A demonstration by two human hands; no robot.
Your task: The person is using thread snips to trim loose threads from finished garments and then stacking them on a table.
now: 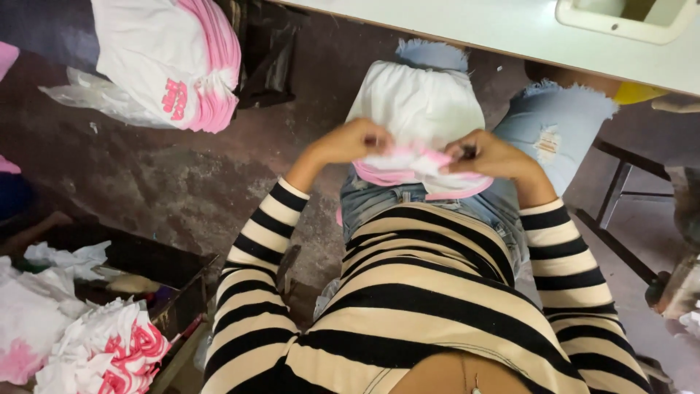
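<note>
Seated person, white garment with pink hem [419, 120] lying on lap, just below the counter [510, 29] edge. Left hand [350, 142] and right hand [492, 155] each pinch the pink hem, grips pressed together on the fabric at either side. Step in hand, judged: straightening or folding the hem edge; next move likely needs both grips kept even. Left of the garment, on the floor: stacked white-pink garments [175, 58]; lower left, crumpled printed pieces [109, 350]. Nothing blocks the hands
</note>
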